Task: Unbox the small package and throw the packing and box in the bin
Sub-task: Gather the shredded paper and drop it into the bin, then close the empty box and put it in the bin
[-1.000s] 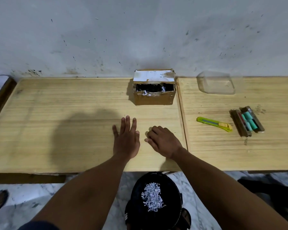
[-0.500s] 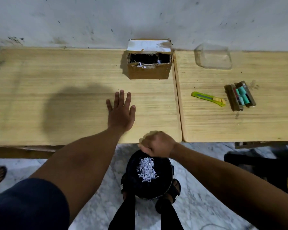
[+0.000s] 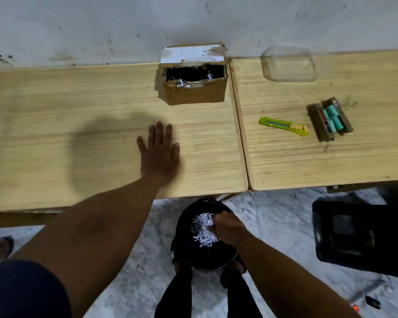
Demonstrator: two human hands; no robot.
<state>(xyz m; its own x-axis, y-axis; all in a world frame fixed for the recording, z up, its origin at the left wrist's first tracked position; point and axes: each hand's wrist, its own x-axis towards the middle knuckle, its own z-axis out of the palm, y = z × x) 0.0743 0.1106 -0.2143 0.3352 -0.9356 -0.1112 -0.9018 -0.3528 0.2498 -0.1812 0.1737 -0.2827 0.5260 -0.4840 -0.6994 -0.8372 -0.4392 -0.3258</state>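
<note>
- Cardboard box (image 3: 194, 87), the package to be cleared, stood at the twelve o'clock edge of the left table (image 3: 55, 125), against the wall, flap up and a few paper shreds left along its front lip.
- At about seven o'clock from the box, the left hand (image 3: 159, 152) lay flat on the tabletop, palm down, fingers straight and slightly spread, holding nothing.
- Down at six o'clock, on the floor between the person's feet, sat the black bin (image 3: 189, 255) with a heap of shredded paper (image 3: 202, 229) in it.
- The right hand (image 3: 226, 228) was down in the bin mouth on top of the shreds, fingers curled inward; whether they were gripping paper or letting it go I could not tell.
- At three o'clock from the box, on the right table (image 3: 331, 161), lay a yellow-green cutter (image 3: 283, 126), a small open case (image 3: 330, 119) with teal cylinders, and at two o'clock a clear plastic cover (image 3: 288, 65).
- Judged by its look, the box would be light and fairly stiff but easily crushed; a grasp across its two short side walls looked safest, kept upright so the leftover shreds would not spill.
- The loose shreds would be soft and scattery, best pinched up in clumps.
</note>
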